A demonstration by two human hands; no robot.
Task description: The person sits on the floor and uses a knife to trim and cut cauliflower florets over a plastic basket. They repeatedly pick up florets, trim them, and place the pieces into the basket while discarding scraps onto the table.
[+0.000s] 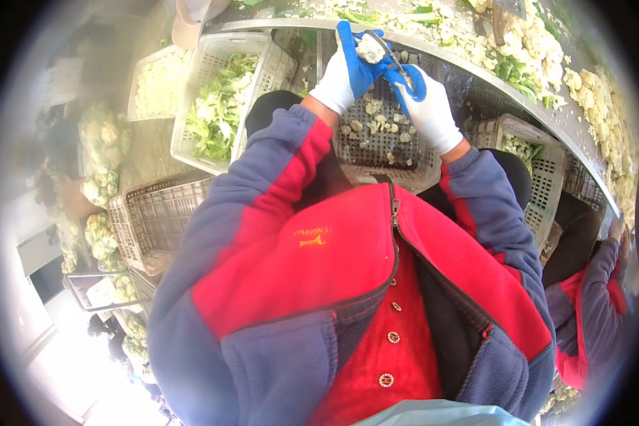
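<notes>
My left hand (pixel 349 72), in a white glove with a blue coated palm, holds a white cauliflower piece (pixel 370 49). My right hand (pixel 423 98) wears a matching glove and grips a small knife (pixel 393 53) by its handle. The thin, curved-looking blade passes along the right side of the cauliflower piece, close to my left fingers. Both hands are near the metal edge of a work table (pixel 436 45). Beneath them, between my knees, a plastic crate (pixel 359 114) with a perforated bottom holds scattered cauliflower florets (pixel 381 125).
To the left stand a white crate of green leaves (pixel 218 109), a tray of florets (pixel 160 82) and a brown crate (pixel 160 223). Another crate (pixel 546 175) is by my right knee. Cauliflower heaps (pixel 601 106) cover the table. A co-worker (pixel 586 314) sits at right.
</notes>
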